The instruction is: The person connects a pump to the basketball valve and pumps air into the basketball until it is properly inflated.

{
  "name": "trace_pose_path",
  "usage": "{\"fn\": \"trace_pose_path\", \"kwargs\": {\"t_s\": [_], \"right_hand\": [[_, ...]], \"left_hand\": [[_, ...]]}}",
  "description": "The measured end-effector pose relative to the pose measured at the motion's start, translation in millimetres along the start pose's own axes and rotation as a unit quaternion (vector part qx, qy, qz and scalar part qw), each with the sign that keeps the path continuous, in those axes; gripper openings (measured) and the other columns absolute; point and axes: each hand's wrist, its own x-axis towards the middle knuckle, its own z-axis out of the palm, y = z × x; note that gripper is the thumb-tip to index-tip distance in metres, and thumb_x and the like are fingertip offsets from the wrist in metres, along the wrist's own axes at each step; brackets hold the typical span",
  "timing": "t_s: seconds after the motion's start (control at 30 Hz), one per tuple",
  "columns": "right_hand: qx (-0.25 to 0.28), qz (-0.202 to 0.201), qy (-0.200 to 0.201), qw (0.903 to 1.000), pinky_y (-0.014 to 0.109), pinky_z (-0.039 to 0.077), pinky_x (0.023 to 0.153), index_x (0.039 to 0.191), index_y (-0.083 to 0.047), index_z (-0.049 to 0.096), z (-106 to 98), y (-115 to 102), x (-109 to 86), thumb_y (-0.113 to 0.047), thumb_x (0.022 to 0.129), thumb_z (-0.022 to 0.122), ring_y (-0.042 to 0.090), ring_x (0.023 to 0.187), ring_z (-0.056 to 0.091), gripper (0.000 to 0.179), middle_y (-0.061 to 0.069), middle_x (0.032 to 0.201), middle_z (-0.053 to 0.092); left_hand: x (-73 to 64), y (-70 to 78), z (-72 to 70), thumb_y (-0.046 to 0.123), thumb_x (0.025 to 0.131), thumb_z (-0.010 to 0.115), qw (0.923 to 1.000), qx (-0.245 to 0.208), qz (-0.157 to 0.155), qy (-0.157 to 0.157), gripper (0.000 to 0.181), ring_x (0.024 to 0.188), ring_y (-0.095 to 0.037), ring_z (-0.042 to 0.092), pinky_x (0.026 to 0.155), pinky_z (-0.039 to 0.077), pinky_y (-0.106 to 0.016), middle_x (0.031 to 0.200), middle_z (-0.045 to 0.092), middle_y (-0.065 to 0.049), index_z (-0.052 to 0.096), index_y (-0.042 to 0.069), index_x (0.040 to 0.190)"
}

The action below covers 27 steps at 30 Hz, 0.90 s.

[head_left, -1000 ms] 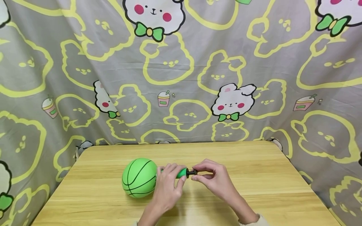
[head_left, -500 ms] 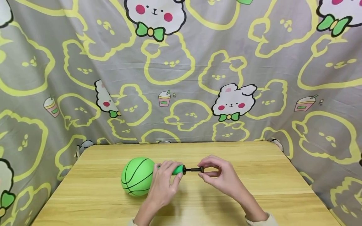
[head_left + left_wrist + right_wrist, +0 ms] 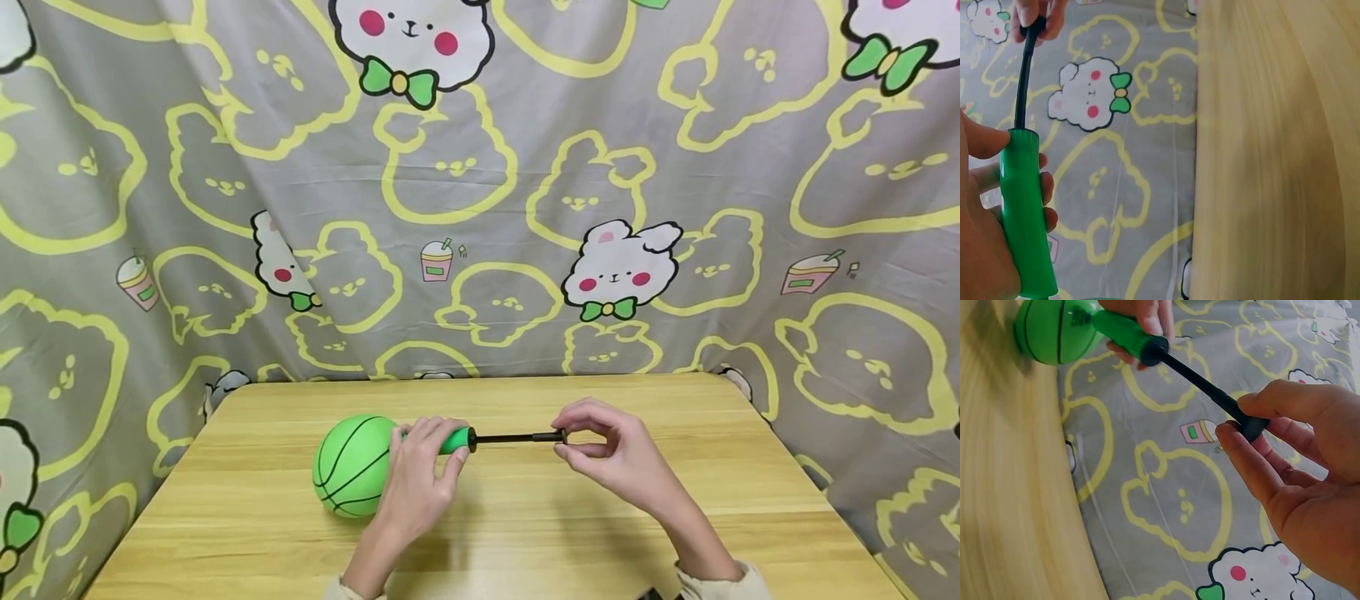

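Note:
A green hand pump (image 3: 1025, 212) with a black plunger rod (image 3: 510, 437) lies level above the table, its rod drawn far out. My left hand (image 3: 417, 479) grips the green barrel, thumb near the black collar in the left wrist view. My right hand (image 3: 618, 450) pinches the black knob (image 3: 1252, 427) at the rod's end between thumb and fingers. At the barrel's other end sits a green ball with black basketball lines (image 3: 352, 467), partly behind my left hand. In the right wrist view the pump's tip meets the ball (image 3: 1054, 334).
The wood-grain table (image 3: 540, 533) spreads under both hands. A grey curtain (image 3: 480, 325) with cartoon prints hangs behind and along the sides. A small dark object (image 3: 649, 594) shows at the bottom edge beside the right sleeve.
My right hand has pulled the knob to the right, so much more of the black rod shows. The left hand, barrel and ball have shifted a little to the left.

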Motion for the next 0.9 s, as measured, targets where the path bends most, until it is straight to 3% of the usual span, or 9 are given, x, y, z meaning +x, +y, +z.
{"fn": "trace_pose_path", "kwargs": {"t_s": [0.33, 0.7, 0.9], "right_hand": [[0.012, -0.01, 0.0, 0.9999, 0.04, 0.059, 0.079, 0.108, -0.004, 0.072, -3.1, -3.7, -0.2, 0.005, 0.084, 0.08, 0.026, 0.099, 0.07, 0.027, 0.018, 0.107, 0.065], [0.002, -0.023, 0.039, 0.9989, 0.039, 0.06, 0.075, 0.105, -0.004, 0.077, 4.4, -1.0, -0.6, 0.006, 0.079, 0.083, 0.022, 0.093, 0.071, 0.029, 0.021, 0.1, 0.068], [0.004, -0.017, 0.05, 0.9986, 0.039, 0.06, 0.074, 0.104, -0.005, 0.078, 11.5, 1.2, -0.1, 0.005, 0.078, 0.084, 0.022, 0.092, 0.071, 0.028, 0.015, 0.099, 0.07]], "left_hand": [[-0.4, 0.7, 1.6, 0.022, 0.093, 0.067, 1.0, 0.0, 0.004, 0.006, 0.027, 0.102, -0.017, 0.061, 0.097, 0.034, -0.05, 0.108, 0.072, 0.002, 0.072, 0.016, 0.119], [-1.2, 3.2, 5.0, 0.022, 0.092, 0.066, 0.9997, 0.009, 0.01, 0.02, 0.027, 0.098, -0.018, 0.06, 0.096, 0.032, -0.05, 0.106, 0.072, 0.001, 0.072, 0.015, 0.118], [-1.9, 5.1, 5.9, 0.021, 0.091, 0.067, 0.9997, 0.007, 0.01, 0.021, 0.027, 0.099, -0.019, 0.061, 0.095, 0.032, -0.051, 0.107, 0.072, 0.0, 0.072, 0.014, 0.117]]}}
